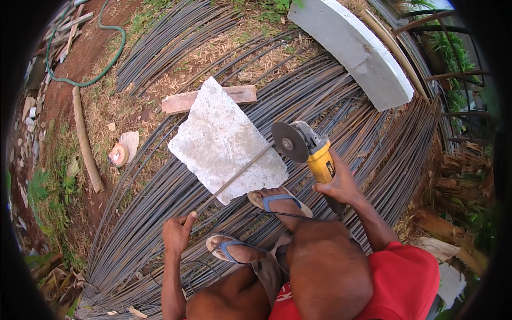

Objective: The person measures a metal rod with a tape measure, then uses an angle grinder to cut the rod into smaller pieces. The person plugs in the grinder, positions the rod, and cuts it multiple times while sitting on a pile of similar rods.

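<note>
My right hand point(337, 184) grips a yellow angle grinder point(314, 152), its dark cutting disc point(289, 142) held just above the right end of a thin steel rod point(240, 170). The rod lies slanted across a flat grey concrete slab point(221, 136). My left hand point(178, 233) holds the rod's near end, low and left of the slab. My feet in blue-strapped sandals point(280, 200) rest on the bars by the slab's near edge.
Long bundles of steel bars point(373, 138) cover the ground under and around the slab. A curved white concrete piece point(354, 50) lies at the back right, a wooden plank point(184, 101) behind the slab, a green hose point(106, 58) and a tape roll point(119, 154) at left.
</note>
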`<move>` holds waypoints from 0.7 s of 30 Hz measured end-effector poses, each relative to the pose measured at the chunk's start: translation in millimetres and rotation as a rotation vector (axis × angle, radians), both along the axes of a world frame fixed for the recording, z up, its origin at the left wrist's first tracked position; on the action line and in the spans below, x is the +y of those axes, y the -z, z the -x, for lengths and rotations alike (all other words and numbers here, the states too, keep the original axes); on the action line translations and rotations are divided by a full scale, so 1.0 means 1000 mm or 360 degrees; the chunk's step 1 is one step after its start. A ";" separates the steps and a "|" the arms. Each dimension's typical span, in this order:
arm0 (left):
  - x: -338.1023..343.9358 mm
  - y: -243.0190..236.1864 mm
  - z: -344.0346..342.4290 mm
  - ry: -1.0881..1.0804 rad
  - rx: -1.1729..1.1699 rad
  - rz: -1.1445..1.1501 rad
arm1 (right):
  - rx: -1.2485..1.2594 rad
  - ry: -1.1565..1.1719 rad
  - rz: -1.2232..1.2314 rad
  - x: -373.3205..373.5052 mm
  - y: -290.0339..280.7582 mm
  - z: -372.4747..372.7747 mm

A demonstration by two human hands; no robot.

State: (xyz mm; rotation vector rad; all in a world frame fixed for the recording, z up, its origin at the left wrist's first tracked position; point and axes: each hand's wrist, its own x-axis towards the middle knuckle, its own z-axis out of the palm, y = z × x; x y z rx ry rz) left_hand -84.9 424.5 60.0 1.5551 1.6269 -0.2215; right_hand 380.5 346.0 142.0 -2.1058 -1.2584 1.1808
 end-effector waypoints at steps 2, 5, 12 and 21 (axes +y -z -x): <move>-0.001 0.001 -0.001 -0.0076 -0.0037 -0.0007 | -0.0027 -0.0007 -0.0022 -0.002 0.000 0.000; -0.002 0.004 -0.003 -0.0107 -0.0099 -0.0007 | -0.0104 0.0006 -0.0072 -0.006 0.001 0.002; -0.001 0.006 0.000 -0.0118 -0.0121 -0.0002 | -0.0073 0.0148 -0.0067 -0.018 -0.006 0.011; 0.002 0.011 0.001 0.0022 -0.0132 -0.0143 | -0.0219 0.0114 -0.0239 -0.029 -0.018 0.025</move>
